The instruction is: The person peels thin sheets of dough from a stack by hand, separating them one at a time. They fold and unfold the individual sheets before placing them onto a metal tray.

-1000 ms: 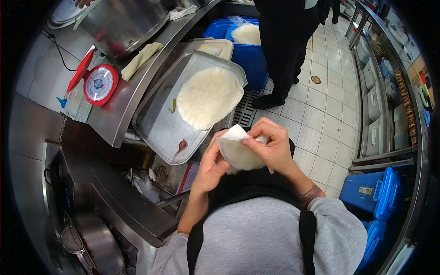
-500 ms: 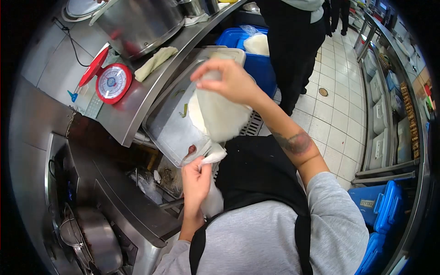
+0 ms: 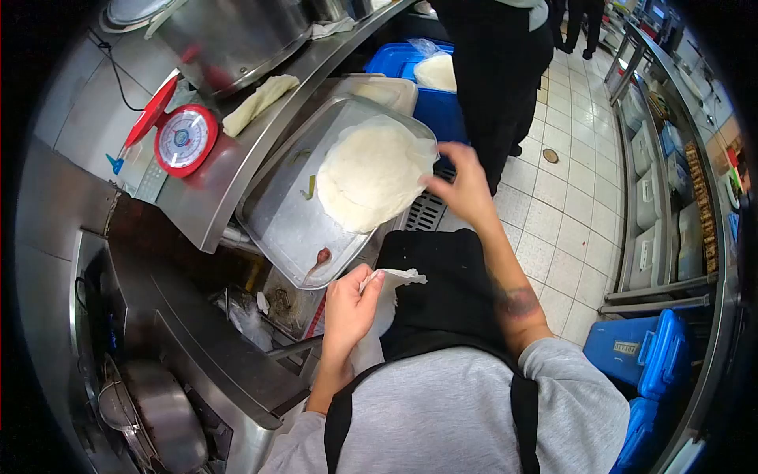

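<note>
Where the steel tray overhangs the counter edge, it carries a round, flat stack of white dough sheets at its far right corner. Also on the tray: a green scrap mid-tray and a reddish scrap at the near edge.

Right hand: fingers loosely spread, gripping nothing, at the stack's right rim; contact cannot be confirmed.

Left hand: closed on a thin white sheet below the tray's near corner; the sheet hangs against the black apron.

Blue bin beyond the tray holds a bagged pale mass.

On the counter: red dial scale, folded pale strip, large steel pot.

Another person in dark clothes stands beside the bin.
</note>
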{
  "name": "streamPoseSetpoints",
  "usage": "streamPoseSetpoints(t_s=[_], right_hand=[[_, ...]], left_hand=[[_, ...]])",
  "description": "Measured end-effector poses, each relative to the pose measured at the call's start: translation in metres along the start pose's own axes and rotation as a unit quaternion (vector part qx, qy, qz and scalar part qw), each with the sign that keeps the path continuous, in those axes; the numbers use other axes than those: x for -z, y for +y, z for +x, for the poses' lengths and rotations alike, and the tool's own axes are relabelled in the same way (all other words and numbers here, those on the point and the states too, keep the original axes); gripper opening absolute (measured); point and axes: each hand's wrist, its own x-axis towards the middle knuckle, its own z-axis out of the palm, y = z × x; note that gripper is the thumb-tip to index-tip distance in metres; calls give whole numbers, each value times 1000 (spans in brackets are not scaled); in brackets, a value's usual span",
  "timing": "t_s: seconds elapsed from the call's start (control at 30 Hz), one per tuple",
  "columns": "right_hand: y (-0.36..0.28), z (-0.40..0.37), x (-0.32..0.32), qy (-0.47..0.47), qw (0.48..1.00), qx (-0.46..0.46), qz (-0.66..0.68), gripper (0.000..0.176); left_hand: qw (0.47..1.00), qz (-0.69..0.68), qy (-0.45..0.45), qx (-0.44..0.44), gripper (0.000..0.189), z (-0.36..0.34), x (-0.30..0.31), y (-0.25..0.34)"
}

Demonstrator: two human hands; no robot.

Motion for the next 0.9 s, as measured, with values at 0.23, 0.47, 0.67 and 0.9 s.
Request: streamPoseSetpoints(t_s=[0.23, 0.47, 0.67, 0.9], right_hand=[[-77, -58, 42, -396, 885, 62, 238, 56], [-66, -63, 64, -297, 807, -230, 456, 17], [-69, -61, 79, -248, 805, -252, 476, 17], [-56, -62, 84, -221, 840, -228, 440, 15]], left_hand=[[997, -69, -12, -33, 22, 11, -9, 14], [970, -189, -150, 1, 18, 14, 16, 13], [945, -255, -197, -49, 18, 7, 19, -30], [928, -361, -85, 32, 14, 2, 17, -28]])
